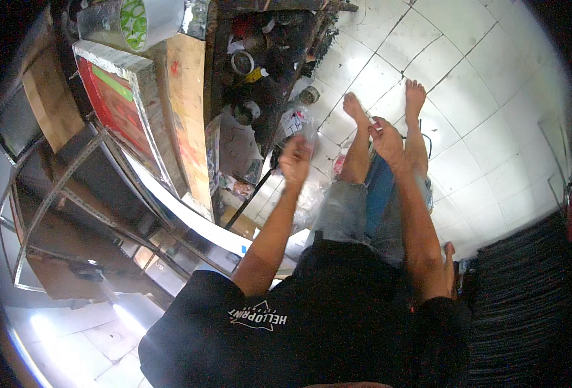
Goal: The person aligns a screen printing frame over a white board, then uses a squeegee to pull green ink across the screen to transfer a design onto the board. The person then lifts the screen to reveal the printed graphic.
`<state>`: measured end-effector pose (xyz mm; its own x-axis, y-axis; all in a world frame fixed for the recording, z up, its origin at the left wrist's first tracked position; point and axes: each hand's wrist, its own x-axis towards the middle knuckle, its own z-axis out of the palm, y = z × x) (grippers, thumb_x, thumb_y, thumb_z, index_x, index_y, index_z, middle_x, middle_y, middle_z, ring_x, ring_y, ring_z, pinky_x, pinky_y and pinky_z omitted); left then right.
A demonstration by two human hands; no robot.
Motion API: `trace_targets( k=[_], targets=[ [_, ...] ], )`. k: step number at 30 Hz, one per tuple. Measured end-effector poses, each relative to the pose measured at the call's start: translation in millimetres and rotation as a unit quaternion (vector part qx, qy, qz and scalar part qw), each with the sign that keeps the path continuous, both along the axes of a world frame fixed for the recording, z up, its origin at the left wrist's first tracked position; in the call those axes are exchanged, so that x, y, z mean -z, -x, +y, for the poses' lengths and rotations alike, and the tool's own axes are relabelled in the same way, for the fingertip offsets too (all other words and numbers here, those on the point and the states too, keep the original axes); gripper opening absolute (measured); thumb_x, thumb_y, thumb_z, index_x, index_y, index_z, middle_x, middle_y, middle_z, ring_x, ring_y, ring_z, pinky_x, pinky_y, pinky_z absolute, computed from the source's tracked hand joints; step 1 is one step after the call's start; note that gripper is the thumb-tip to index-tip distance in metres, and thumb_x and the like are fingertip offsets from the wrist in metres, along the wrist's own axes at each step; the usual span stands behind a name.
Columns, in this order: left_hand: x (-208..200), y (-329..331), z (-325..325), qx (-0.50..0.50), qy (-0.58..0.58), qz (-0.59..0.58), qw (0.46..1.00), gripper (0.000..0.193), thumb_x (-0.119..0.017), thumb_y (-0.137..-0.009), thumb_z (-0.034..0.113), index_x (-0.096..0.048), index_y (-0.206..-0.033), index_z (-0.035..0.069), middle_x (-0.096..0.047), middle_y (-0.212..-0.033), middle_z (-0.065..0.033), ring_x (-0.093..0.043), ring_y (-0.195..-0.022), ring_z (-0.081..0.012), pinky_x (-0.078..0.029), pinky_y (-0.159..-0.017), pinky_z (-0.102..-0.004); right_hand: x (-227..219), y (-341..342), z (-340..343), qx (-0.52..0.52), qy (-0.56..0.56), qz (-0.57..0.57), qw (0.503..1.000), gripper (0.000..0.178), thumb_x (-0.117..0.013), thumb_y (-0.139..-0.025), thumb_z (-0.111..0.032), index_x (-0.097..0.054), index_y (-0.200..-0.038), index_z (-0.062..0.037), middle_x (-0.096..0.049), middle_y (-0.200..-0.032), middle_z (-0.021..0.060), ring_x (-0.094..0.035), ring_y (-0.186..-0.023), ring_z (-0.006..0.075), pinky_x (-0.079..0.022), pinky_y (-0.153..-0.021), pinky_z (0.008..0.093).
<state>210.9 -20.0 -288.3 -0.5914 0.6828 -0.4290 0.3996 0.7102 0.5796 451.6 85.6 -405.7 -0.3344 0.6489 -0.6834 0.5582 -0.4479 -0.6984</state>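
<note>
The left hand (pixel 296 157) is raised in front of a clear plastic bag (pixel 297 123) with white and dark contents, fingers curled loosely; motion blur hides whether it grips the bag or only touches it. The right hand (pixel 387 139), to the right of the bag and above the bare feet (pixel 383 103), pinches a small white-and-red thing (pixel 377 127) between fingertips, likely held up for a better view; its kind is too small to tell. Left of the bag lie a cluttered dark shelf (pixel 260 71) and a red screen frame (pixel 114 107).
</note>
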Motion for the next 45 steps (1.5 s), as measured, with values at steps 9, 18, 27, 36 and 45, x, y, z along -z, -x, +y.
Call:
trace_targets(
  k=[9,18,27,36,45],
  targets=[
    [73,218,95,-0.133,0.060,0.206,0.968,0.023,-0.057,-0.090,0.015,-0.059,-0.106,-0.002,-0.062,-0.105,-0.0140,-0.059,-0.095,-0.0248,-0.047,-0.085,-0.0356,-58,-17,40,-0.044,0.016,-0.057,0.997,0.036,-0.062,-0.088,-0.018,-0.059,-0.120,-0.0034,-0.067,-0.101,0.0147,-0.067,-0.086,0.0244,-0.053,-0.077,0.0357],
    [74,222,93,-0.219,0.007,0.128,0.967,0.024,-0.052,-0.090,0.008,-0.056,-0.113,0.000,-0.061,-0.109,-0.0111,-0.058,-0.098,-0.0213,-0.046,-0.087,-0.0325,-46,-17,25,-0.052,-0.013,-0.051,0.997,0.035,-0.061,-0.089,-0.016,-0.058,-0.120,0.0007,-0.067,-0.100,0.0170,-0.067,-0.089,0.0261,-0.053,-0.078,0.0359],
    [-12,138,74,-0.350,-0.226,-0.082,0.905,0.030,-0.047,-0.090,0.001,-0.054,-0.120,0.001,-0.059,-0.113,-0.0082,-0.057,-0.100,-0.0179,-0.045,-0.088,-0.0294,-123,138,69,0.027,-0.044,0.194,0.980,0.033,-0.064,-0.086,-0.011,-0.059,-0.116,-0.0006,-0.068,-0.099,0.0143,-0.067,-0.086,0.0242,-0.054,-0.075,0.0336],
    [-101,10,57,-0.380,-0.323,-0.283,0.819,0.037,-0.040,-0.089,-0.003,-0.050,-0.124,0.005,-0.059,-0.116,-0.0083,-0.056,-0.105,-0.0195,-0.045,-0.094,-0.0312,-226,195,46,-0.176,-0.225,0.125,0.950,0.016,-0.058,-0.082,-0.010,-0.061,-0.097,-0.0044,-0.064,-0.097,0.0116,-0.061,-0.087,0.0360,-0.047,-0.075,0.0457],
    [-168,-11,56,-0.521,-0.333,-0.334,0.711,0.028,-0.053,-0.098,0.030,-0.053,-0.112,0.006,-0.061,-0.102,-0.0056,-0.060,-0.091,-0.0191,-0.051,-0.078,-0.0338,-272,175,39,-0.382,-0.333,0.205,0.838,0.032,-0.064,-0.074,-0.014,-0.061,-0.106,-0.0076,-0.059,-0.113,0.0099,-0.053,-0.110,0.0300,-0.046,-0.086,0.0549]
  ],
)
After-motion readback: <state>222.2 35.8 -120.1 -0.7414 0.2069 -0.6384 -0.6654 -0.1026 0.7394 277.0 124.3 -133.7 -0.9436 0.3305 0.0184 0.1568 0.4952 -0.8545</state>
